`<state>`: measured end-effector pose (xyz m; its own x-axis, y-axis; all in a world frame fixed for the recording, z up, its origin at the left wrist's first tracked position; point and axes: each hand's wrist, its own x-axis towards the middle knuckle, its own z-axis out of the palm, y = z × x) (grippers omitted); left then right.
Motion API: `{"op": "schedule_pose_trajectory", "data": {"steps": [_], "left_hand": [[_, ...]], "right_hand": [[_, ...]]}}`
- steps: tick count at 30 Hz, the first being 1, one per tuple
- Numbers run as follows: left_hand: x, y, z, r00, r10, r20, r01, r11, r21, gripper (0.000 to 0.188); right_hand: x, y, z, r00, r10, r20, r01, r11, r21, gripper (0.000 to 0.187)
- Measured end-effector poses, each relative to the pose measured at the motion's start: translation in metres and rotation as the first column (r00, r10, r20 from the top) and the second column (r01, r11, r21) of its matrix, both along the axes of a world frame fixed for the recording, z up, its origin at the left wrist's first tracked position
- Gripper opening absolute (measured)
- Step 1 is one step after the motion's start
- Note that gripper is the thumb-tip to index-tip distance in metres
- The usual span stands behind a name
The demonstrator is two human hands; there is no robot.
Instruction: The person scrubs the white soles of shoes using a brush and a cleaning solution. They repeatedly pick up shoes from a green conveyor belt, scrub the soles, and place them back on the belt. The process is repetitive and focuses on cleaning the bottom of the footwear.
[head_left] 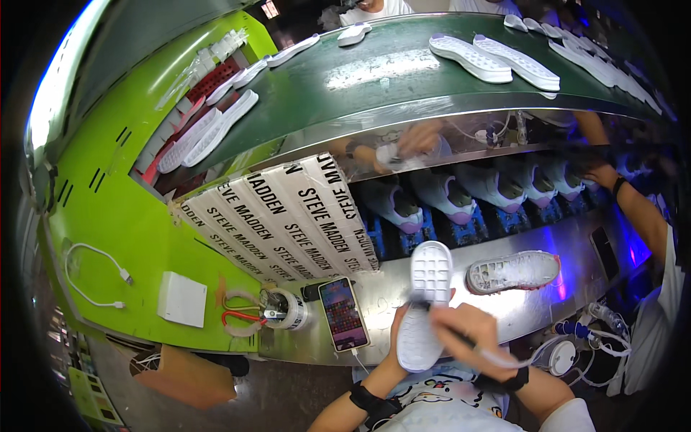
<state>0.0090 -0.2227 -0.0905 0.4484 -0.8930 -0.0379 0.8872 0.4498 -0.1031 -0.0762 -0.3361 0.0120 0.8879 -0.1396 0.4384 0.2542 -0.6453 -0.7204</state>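
A white shoe sole [432, 270] with a grid of hollows stands lengthwise over the front edge of the metal bench. My left hand [396, 338] is closed round its left side. Across the sole's middle lies a dark brush [419, 299], and my right hand [471, 325] grips its handle, slightly blurred. A pale tube [504, 360] trails from beneath that hand toward the right. Just right of the sole, a second white sole [512, 272] with a reddish edge rests on the bench, touched by neither hand.
Sneakers [450, 198] stand on a rack behind the bench [475, 309]. Farther back, white soles [471, 59] lie on a green belt [302, 93]. Left are a phone [344, 315], a tub [291, 309] with red-handled scissors and a printed box [281, 216]. A co-worker's arm [640, 209] reaches in right.
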Motion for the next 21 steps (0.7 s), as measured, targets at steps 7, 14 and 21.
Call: {"op": "schedule_pose_trajectory", "data": {"steps": [7, 14, 21], "left_hand": [[0.018, -0.003, 0.011, 1.000, 0.000, 0.018, 0.001, 0.999, -0.051, 0.071], [0.031, 0.001, 0.027, 0.979, 0.035, 0.201, -0.049, 0.997, 0.066, 0.074], [0.046, 0.006, 0.044, 0.947, -0.143, 0.289, 0.124, 0.989, 0.081, 0.068]], "right_hand": [[-0.001, 0.003, 0.003, 0.969, 0.245, -0.006, -0.245, 0.969, -0.030, 0.018], [-0.008, 0.001, 0.011, 0.803, 0.451, -0.389, -0.225, 0.834, 0.503, 0.018], [-0.006, -0.027, 0.027, 0.662, 0.580, -0.475, -0.107, 0.701, 0.705, 0.019]]}}
